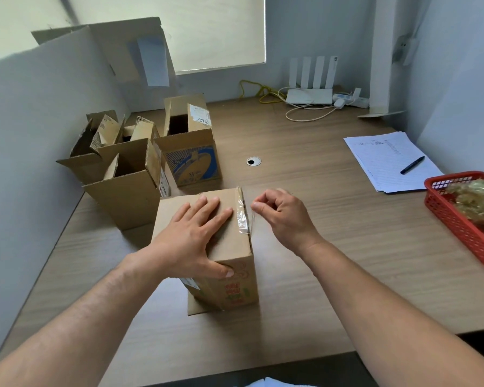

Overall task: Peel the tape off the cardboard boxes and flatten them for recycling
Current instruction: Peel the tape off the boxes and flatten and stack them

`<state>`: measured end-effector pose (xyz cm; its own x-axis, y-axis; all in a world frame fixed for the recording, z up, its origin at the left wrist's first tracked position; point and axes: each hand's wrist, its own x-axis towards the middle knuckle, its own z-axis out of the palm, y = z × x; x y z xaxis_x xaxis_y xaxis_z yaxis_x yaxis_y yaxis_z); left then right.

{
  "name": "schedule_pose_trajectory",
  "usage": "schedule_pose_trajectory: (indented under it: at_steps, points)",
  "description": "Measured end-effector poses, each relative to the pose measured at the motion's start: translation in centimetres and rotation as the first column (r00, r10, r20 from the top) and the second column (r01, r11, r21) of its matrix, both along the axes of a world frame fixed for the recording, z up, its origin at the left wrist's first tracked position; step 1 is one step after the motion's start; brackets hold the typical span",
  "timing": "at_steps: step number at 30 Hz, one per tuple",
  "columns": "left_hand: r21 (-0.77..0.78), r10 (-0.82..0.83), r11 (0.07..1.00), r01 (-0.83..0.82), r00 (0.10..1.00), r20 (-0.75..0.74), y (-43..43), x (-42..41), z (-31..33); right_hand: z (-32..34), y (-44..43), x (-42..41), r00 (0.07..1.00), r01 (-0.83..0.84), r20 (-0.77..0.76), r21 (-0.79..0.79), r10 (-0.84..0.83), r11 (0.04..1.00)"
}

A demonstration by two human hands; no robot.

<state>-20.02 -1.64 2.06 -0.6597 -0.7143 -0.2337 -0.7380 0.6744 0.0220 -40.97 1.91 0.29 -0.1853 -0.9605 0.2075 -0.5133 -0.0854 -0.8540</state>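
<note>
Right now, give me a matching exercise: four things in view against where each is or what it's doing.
1 left hand
2 right hand
3 pen
4 red basket

A lying on the sheets of paper
B flat on top of the box
C pinching the clear tape at the box's edge
D at the table edge, holding a crumpled clear wad

Pairs: 1-B, 2-C, 3-A, 4-D
</note>
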Motion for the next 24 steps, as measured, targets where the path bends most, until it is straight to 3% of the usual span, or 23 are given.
schedule_pose_trajectory:
  at_steps: [2,5,9,14,16,18,21,24]
  points:
    - [-0.011,-0.015,1.0,0.015,1.0,-0.006,0.4,0.2,-0.2,0.1,-0.8,-0.2,0.989,0.1,0.108,-0.008,-0.098,0.995]
    - [-0.027,-0.023,0.999,0.023,1.0,-0.014,0.8,0.4,-0.2,0.2,-1.7,-0.2,0.911,0.114,0.382,0.121,-0.152,0.986]
    - [-0.039,-0.031,0.999,0.031,0.999,-0.016,1.3,0.7,-0.2,0.5,-2.5,0.0,0.646,0.022,0.74,0.228,-0.187,0.974]
    - [0.041,-0.02,0.999,0.024,0.997,-0.081,1.4,1.3,0.2,0.1,-3.2,-0.3,0.435,-0.103,0.872,0.293,-0.222,0.95]
    - [0.113,0.052,0.993,-0.034,0.986,-0.161,1.3,0.8,0.8,-0.4,-3.2,-0.3,0.356,-0.151,0.902,0.313,-0.244,0.938]
    - [0.08,0.142,0.989,-0.126,0.96,-0.243,1.4,-0.3,0.9,-0.7,-3.2,-0.6,0.291,-0.197,0.92,0.327,-0.263,0.924]
    - [-0.093,0.249,0.955,-0.28,0.935,-0.253,1.7,-2.5,0.7,-1.1,-3.2,-1.4,0.325,-0.212,0.9,0.368,-0.29,0.905]
    - [-0.128,0.283,0.943,-0.308,0.942,-0.181,2.0,-3.5,0.4,-1.4,-3.7,-2.2,0.534,-0.122,0.797,0.402,-0.281,0.907]
